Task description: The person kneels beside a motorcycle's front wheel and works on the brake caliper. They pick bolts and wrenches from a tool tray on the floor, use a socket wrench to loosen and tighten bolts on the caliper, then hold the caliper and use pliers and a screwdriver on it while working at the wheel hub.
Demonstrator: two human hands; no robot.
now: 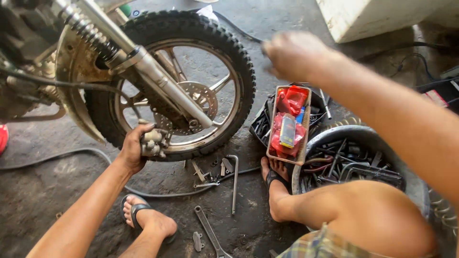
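**Left hand on brake caliper at front wheel; right hand raised over parts tray**

Left hand (pixel 133 150): grip pressed around the brake caliper (pixel 154 142), fingers wrapped over its top, thumb side hidden. Caliper sits at the lower rim of the front wheel (pixel 191 86), just below the brake disc (pixel 198 102) and beside the lower end of the fork leg (pixel 162 83). From the grip, the disc lies up and to the right, close by; the fork's long axis runs diagonally up-left away from the grip.

Right hand (pixel 291 55): lifted, blurred, well apart from the caliper; looks loosely closed, but cannot tell whether it holds anything. Directly below it: slotted tray (pixel 306 124) with red packets. Left hand is far nearer the caliper.

Floor, below the left grip: L-shaped hex key (pixel 234 179), open-end wrench (pixel 210 234), small loose bits. Old tyre (pixel 334 136) holding tools lies under the right arm.
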